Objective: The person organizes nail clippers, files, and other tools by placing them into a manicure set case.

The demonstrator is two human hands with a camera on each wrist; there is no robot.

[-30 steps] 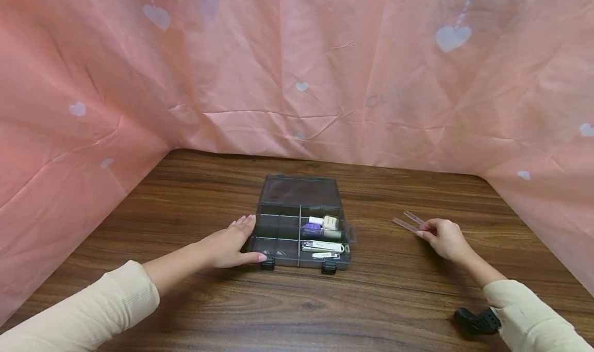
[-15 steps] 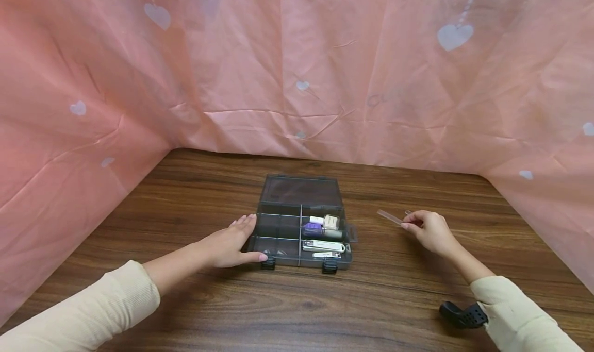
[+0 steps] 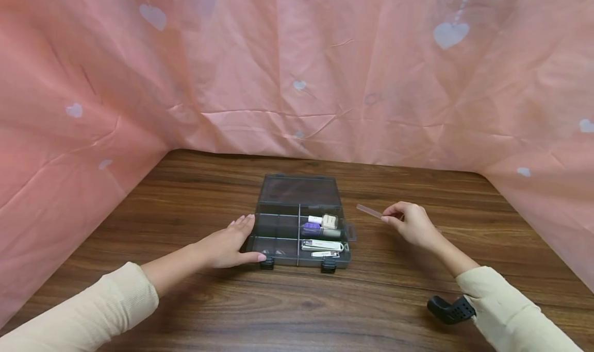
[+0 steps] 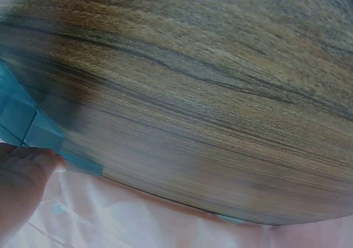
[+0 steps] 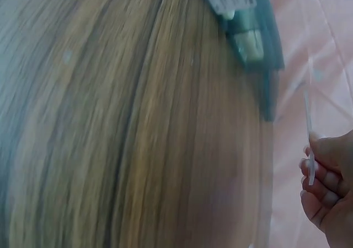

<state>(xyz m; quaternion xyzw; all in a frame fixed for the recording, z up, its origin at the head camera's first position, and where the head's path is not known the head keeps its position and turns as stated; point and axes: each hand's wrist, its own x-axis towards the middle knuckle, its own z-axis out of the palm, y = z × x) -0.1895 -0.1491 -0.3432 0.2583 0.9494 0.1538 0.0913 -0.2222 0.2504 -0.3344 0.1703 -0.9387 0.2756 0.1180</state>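
A smoky see-through compartment box [image 3: 277,227] lies on the table with its lid [image 3: 299,189] folded back. My left hand [image 3: 227,244] rests along its left side, fingers extended and thumb by the front latch. To the right of the box, my right hand [image 3: 413,225] pinches a thin clear plastic strip [image 3: 369,211] between thumb and fingers, its free end directed at the box. In the right wrist view the strip [image 5: 309,132] shows edge-on. The box's right compartments hold a purple nail polish bottle [image 3: 311,229], a beige nail polish bottle [image 3: 329,221] and nail clippers [image 3: 322,246].
Pink cloth [image 3: 325,73] with pale hearts hangs around the back and sides of the wooden table [image 3: 297,311]. A black strap [image 3: 450,309] sticks out from the right sleeve. A small clear flap [image 3: 351,233] juts from the box's right side.
My right hand has moved left toward the box, carrying one strip. A second strip, seen earlier beside it, is now mostly or wholly hidden by the hand. The left hand stays put.
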